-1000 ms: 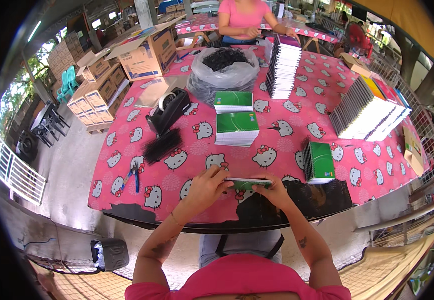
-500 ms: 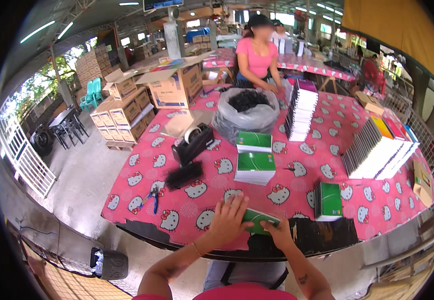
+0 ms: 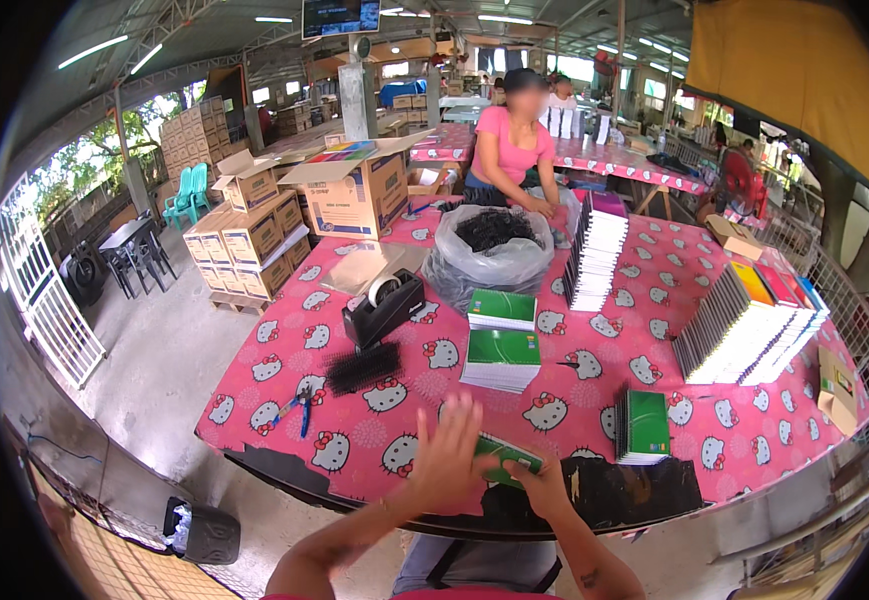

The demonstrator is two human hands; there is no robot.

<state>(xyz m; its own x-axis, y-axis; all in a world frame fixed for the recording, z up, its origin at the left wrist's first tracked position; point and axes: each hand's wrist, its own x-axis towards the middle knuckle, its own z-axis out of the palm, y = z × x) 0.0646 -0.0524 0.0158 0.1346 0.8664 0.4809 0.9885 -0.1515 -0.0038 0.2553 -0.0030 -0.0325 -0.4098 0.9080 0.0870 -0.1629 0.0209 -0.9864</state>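
On my feed, the left hand (image 3: 444, 452) had just fanned its fingers at the notebook's (image 3: 507, 459) left end; the right hand (image 3: 546, 492) gripped its right end near the desk's (image 3: 594, 392) front edge, bearing, I judged, most of the hold.

dark print on brown carton (image 3: 339, 205), small marks on green notebooks (image 3: 502, 347), faint lines on hanging screen (image 3: 341, 17), none legible

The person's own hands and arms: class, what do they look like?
The left hand and right hand are ungloved, and neither forearm is sleeved. A thin band circles the left wrist. A dark tattoo marks the right forearm; a blurred dark mark shows on the left one.
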